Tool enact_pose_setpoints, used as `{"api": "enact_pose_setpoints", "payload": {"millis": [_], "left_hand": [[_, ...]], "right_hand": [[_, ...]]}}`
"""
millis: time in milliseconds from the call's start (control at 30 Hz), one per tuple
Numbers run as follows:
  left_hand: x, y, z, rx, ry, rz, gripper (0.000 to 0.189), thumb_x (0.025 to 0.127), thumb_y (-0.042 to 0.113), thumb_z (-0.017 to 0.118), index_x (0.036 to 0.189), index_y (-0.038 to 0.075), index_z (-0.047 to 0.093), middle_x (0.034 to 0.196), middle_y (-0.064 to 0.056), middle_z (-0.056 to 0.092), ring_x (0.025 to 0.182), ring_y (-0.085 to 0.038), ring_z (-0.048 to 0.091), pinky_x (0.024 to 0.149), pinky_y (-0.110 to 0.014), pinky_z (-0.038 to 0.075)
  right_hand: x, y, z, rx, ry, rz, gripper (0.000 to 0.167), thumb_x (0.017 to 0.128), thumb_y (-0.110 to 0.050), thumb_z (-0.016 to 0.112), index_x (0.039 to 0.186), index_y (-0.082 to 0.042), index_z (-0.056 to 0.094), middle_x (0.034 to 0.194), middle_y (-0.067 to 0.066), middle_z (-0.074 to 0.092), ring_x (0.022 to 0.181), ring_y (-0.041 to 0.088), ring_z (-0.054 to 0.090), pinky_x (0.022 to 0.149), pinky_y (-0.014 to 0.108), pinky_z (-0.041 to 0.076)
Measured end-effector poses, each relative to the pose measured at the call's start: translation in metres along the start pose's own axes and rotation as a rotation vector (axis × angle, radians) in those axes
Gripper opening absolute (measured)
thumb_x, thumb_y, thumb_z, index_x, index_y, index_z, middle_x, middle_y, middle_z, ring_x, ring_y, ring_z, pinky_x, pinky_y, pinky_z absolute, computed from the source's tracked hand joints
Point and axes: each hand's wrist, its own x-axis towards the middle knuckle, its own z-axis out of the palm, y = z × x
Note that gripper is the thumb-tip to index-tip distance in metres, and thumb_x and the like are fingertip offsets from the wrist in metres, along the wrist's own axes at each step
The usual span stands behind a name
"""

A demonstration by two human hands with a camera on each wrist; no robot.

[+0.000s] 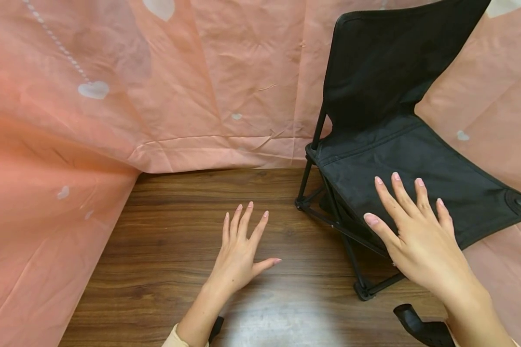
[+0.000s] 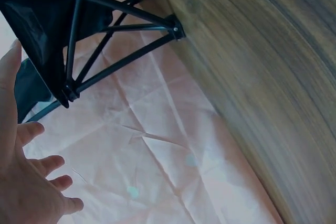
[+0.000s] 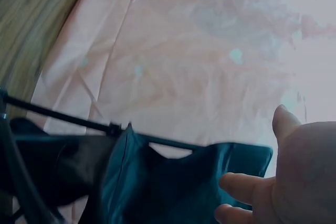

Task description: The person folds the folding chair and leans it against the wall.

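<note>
A black folding chair [image 1: 373,140] with a fabric seat and back stands unfolded at the right in the head view. My right hand [image 1: 425,241], fingers spread, appears over its seat; whether it touches the fabric I cannot tell, and it holds nothing. Left of the chair, above the wooden floor, my left hand [image 1: 236,262] is held out with straight fingers and nothing in it. In the left wrist view that hand [image 2: 31,182] shows near the chair's crossed legs [image 2: 126,66]. The right wrist view has the right hand [image 3: 304,177] beside the dark chair fabric [image 3: 163,187].
Pink cloth [image 1: 252,72] with white hearts hangs behind the chair and along the left side, reaching the wood-grain floor [image 1: 169,231]. A black curved piece [image 1: 417,325] lies at the bottom right, below the right wrist. A chair foot [image 1: 363,290] stands on the floor.
</note>
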Motion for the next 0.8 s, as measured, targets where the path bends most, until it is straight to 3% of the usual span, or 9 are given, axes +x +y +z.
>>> {"api": "enact_pose_setpoints", "payload": {"millis": [433, 667, 800], "left_hand": [[0.016, 0.021, -0.008, 0.009, 0.026, 0.131, 0.101, 0.077, 0.065, 0.067, 0.155, 0.018, 0.022, 0.162, -0.015, 0.013, 0.15, -0.035, 0.011, 0.12, -0.06, 0.016], [0.028, 0.037, -0.014, -0.025, 0.082, 0.217, 0.1, 0.078, 0.065, 0.067, 0.154, 0.016, 0.024, 0.162, -0.012, 0.016, 0.15, -0.031, 0.016, 0.12, -0.057, 0.02], [0.035, 0.048, -0.014, -0.04, 0.123, 0.283, 0.099, 0.079, 0.064, 0.067, 0.154, 0.013, 0.026, 0.159, -0.01, 0.025, 0.148, -0.025, 0.025, 0.121, -0.05, 0.024]], "right_hand": [[0.01, 0.047, 0.003, -0.007, -0.02, 0.068, 0.066, 0.102, -0.05, 0.034, 0.156, -0.028, 0.003, 0.162, 0.004, -0.011, 0.145, 0.032, -0.029, 0.107, 0.071, -0.022], [0.016, 0.071, 0.005, 0.026, -0.059, 0.075, 0.065, 0.104, -0.047, 0.033, 0.156, -0.026, 0.0, 0.16, 0.007, -0.016, 0.143, 0.038, -0.028, 0.105, 0.073, -0.021], [0.02, 0.086, 0.005, 0.056, -0.03, 0.073, 0.068, 0.104, -0.044, 0.036, 0.156, -0.022, -0.002, 0.159, 0.003, -0.022, 0.145, 0.037, -0.025, 0.107, 0.074, -0.017]]}}
